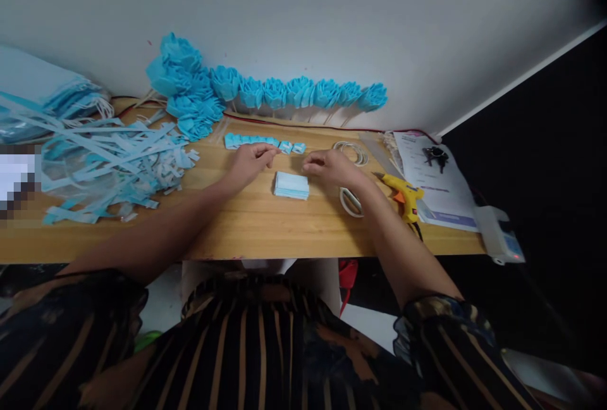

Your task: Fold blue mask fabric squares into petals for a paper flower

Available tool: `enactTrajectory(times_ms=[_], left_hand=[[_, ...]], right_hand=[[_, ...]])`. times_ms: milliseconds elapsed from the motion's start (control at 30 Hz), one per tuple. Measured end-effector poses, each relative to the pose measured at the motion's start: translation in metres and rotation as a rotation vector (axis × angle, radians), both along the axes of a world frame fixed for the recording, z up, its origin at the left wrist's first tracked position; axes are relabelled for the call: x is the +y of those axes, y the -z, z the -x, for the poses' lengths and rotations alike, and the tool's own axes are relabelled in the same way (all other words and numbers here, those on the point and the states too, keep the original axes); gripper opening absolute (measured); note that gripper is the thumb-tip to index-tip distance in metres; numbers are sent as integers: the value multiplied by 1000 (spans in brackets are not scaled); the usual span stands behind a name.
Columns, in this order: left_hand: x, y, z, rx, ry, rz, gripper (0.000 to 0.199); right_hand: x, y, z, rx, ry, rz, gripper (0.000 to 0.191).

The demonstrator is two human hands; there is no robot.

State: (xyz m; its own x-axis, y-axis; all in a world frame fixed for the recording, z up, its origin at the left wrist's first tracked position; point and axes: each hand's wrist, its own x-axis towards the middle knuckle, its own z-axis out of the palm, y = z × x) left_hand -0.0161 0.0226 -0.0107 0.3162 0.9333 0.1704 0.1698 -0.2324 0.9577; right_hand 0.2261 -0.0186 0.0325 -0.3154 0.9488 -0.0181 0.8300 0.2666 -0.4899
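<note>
My left hand [253, 163] is just in front of a row of small folded blue pieces [251, 140], its fingertips pinched together near two separate folded pieces [292, 147] at the row's right end. Whether anything is between those fingertips is too small to tell. To the right, my right hand [329, 166] hovers with curled fingers above and beside a stack of pale blue rectangular sheets [291, 186]. The undersides of its fingers are hidden. Both hands are over the wooden table [265, 233].
Blue flowers on sticks [300, 92] line the wall. Cut strips [118, 166] heap at the left beside bagged sheets [52, 97]. On the right are a tape roll [351, 202], coiled wire [353, 152], a yellow glue gun [401, 192], papers [434, 176] and keys [435, 157].
</note>
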Motion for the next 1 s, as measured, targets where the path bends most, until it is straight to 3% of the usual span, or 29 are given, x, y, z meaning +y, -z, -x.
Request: enactTrajectory(times_ms=[133,267,400,533,700,833,1000], left_hand=[[1,2,1,32,17,-42,24],[-2,0,1,112,32,-139,22],[-11,-5,-1,279,163,-465,20],[-25,-8,-6,535,395,-715,25],[-35,-11,-5,817,607,-621,34],[-31,-18,3,810,701,-535,42],[-28,-22,6,780,705,-505,43]], right_hand=[[-6,10,13,7,-76,20,22],[-6,9,19,-12,-44,-23,23],[-10,5,21,7,-21,-87,15],[-15,13,22,12,-86,-20,16],[-24,20,24,55,-46,-16,20],[-30,23,26,106,12,-2,15],[-30,35,28,83,143,-147,11]])
